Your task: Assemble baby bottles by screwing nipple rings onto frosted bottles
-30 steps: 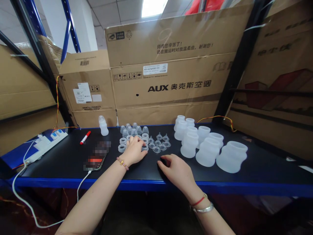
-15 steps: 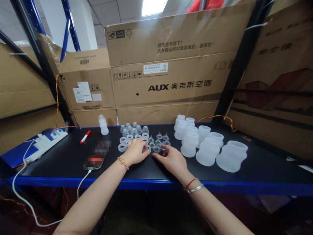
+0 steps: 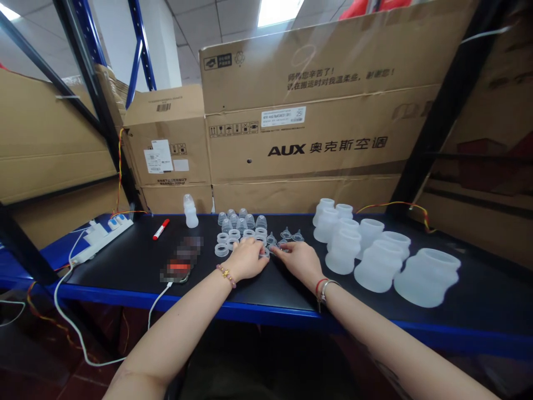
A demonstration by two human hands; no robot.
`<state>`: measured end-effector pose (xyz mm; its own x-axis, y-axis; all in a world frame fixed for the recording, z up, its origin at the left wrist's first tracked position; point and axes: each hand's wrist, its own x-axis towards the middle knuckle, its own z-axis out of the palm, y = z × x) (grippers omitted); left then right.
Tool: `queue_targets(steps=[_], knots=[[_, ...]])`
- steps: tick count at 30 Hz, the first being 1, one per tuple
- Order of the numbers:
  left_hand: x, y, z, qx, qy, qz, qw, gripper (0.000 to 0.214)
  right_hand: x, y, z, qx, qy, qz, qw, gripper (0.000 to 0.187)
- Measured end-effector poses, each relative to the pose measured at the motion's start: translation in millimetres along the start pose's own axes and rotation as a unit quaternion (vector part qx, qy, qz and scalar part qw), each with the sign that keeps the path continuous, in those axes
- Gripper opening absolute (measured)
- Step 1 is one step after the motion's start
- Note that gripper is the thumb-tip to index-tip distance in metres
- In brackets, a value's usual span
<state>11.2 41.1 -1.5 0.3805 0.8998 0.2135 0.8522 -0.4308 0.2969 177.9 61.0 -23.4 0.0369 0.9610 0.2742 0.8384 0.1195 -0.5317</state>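
Note:
My left hand (image 3: 249, 259) lies over the front of a group of clear screw rings (image 3: 221, 250). Its thumb and fingers are closed around one ring (image 3: 264, 253) at the right end of the front row. Close beside it, my right hand (image 3: 302, 262) reaches in among clear bottle nipples (image 3: 286, 233), thumb and forefinger pinched on a nipple at the near left. That hand partly hides the nipples under it. Domed clear caps (image 3: 227, 224) stand behind the rings. Frosted bottle bodies (image 3: 343, 253) stand to the right of my right hand.
An assembled bottle (image 3: 190, 212) stands at the back left, near a red marker (image 3: 161, 229). A phone (image 3: 182, 261) on a white cable lies left of my left arm. A power strip (image 3: 102, 241) sits at the left end. Cardboard boxes (image 3: 316, 166) wall the back.
The view has swung left, so everything appears farther right. My right hand has come closer to my left, its fingertips now at a nipple. My left hand stays at the same ring.

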Motion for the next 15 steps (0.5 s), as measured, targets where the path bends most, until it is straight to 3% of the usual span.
queue_targets(steps=[5,10,13,15], knots=[[-0.5,0.2,0.4,-0.003,0.000,0.002,1.000,0.019,5.1,-4.1,4.7,0.086,0.021,-0.005,0.996,0.036],[0.0,-4.2,-1.9,-0.041,0.013,-0.008,0.999,0.018,-6.1,-9.1,-3.5,0.196,0.041,0.062,0.978,0.040],[2.7,-8.3,-5.8,-0.194,0.041,-0.050,0.979,0.021,-15.6,-15.3,-5.1,0.266,0.026,0.085,0.960,0.041],[4.4,-9.6,-8.7,-0.365,0.049,-0.093,0.925,0.023,-22.5,-22.4,-2.1,0.314,0.007,0.093,0.945,0.038]])
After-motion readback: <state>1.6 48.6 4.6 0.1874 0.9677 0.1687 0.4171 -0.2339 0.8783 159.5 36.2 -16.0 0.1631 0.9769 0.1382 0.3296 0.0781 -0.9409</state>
